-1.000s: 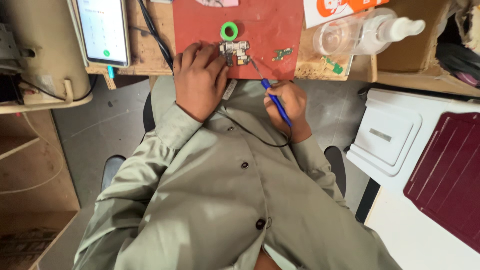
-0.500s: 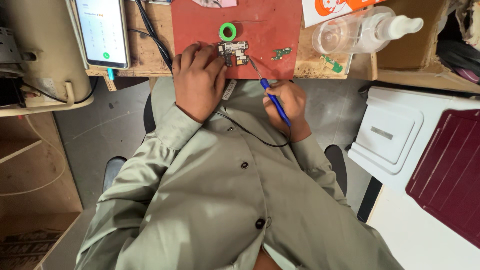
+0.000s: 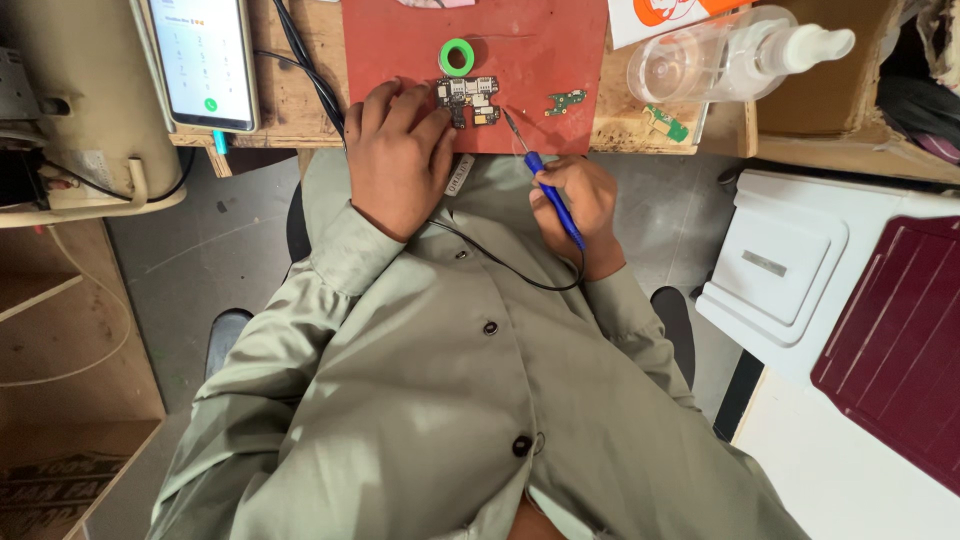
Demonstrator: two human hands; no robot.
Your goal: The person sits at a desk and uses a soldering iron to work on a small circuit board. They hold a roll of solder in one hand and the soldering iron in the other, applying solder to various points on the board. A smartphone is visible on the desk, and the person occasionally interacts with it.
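My left hand (image 3: 397, 155) rests at the near edge of a red work mat (image 3: 540, 50), its fingertips pressing on a small dark circuit board (image 3: 468, 98). My right hand (image 3: 583, 205) grips a blue-handled soldering iron (image 3: 548, 196), whose thin metal tip points up-left and ends just right of the board. A black cord (image 3: 490, 260) runs from the iron across my grey-green shirt. A second small green circuit board (image 3: 566, 101) lies on the mat to the right.
A green tape roll (image 3: 457, 56) sits on the mat above the board. A lit smartphone (image 3: 203, 60) leans at the left. A clear plastic bottle (image 3: 735, 55) lies at the right, by a green board piece (image 3: 665, 123). White box (image 3: 790, 262) and maroon case (image 3: 895, 340) are lower right.
Nothing has visibly moved apart from a slight shift of the camera; both hands keep their places at the board.
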